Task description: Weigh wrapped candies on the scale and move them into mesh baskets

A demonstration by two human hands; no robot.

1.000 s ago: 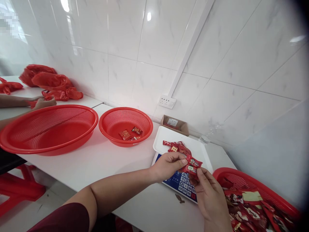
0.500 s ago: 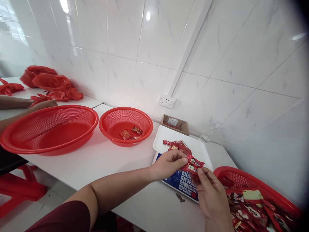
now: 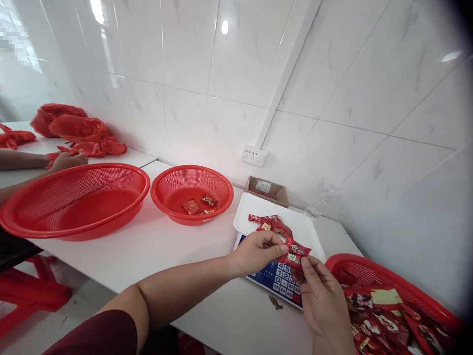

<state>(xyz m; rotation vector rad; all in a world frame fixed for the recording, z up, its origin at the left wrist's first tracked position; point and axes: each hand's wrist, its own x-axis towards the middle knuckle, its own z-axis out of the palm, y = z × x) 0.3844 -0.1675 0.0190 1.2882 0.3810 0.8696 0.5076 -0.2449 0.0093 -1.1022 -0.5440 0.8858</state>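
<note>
Between both hands, over the front of a digital scale, are small red snack packets with cartoon faces printed on them. My left hand pinches their left end between thumb and fingers. At the right end, my right hand grips them the same way. Behind my fingers, more red packets lie on the scale's white tray. My hands and the held packets cover part of the blue keypad.
A red basket heaped with packets stands at right. Leftward are a smaller red basket with a few packets and a large red basket. Behind the scale sit a cardboard box and clear plastic. Another person's hand touches red bags.
My hands keep their hold on the packets, almost still. The view has shifted slightly. At far left, the other person's hand has moved a little at the red bag.
</note>
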